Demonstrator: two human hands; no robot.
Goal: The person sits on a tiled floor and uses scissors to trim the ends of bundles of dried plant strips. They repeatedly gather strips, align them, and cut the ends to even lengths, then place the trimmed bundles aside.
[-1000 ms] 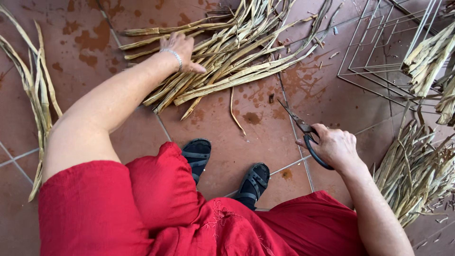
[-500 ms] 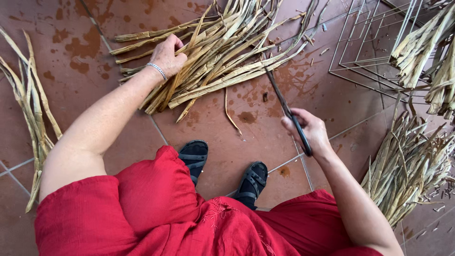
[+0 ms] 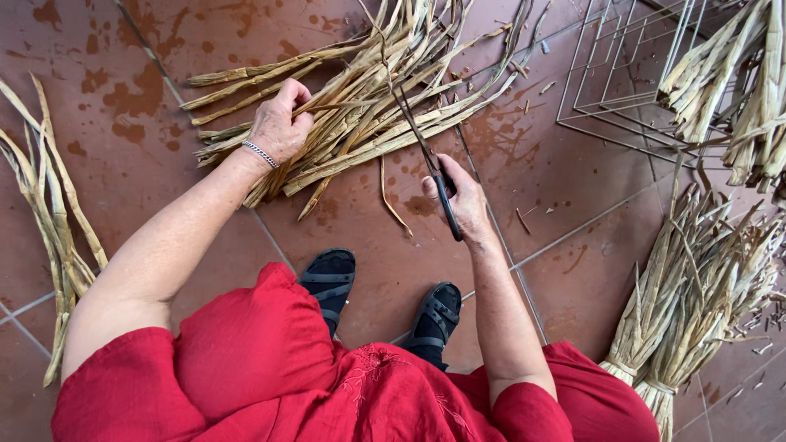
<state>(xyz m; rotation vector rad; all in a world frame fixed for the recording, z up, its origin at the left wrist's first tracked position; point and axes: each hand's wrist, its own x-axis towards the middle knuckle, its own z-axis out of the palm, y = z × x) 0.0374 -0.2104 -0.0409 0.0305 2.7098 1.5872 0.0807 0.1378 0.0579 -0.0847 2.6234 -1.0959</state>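
Left hand (image 3: 278,124): fingers closed on one long dried tan reed stalk (image 3: 344,106) lying at the near edge of the loose heap of dried straw-coloured leaves (image 3: 360,98) spread across the wet reddish-brown tiled floor (image 3: 147,74). The grasped stalk rests on the heap and is not lifted clear of it.

Right hand (image 3: 460,200): clenched round the dark handles of a pair of long thin-bladed black scissors (image 3: 426,155). The blades point away from the person, their tips over the middle of the heap. Whether the blades stand apart or together cannot be told; they read as one thin line.

Surroundings: a bound sheaf of pale trimmed stalks (image 3: 688,286) stands at the right, tied near its base, with small cut scraps on the tiles beside it. A thin white wire frame (image 3: 622,74) lies at upper right, more stalks (image 3: 737,74) draped over it. A smaller bundle of loose dry leaves (image 3: 49,221) lies at the far left, well apart from both hands. Black sandals (image 3: 327,282) show below a red garment (image 3: 270,376).

Progress (a judgement only): the tied sheaf and the scraps suggest part of the material is already trimmed and bundled; the large loose heap is unsorted, so the greater share appears to be left
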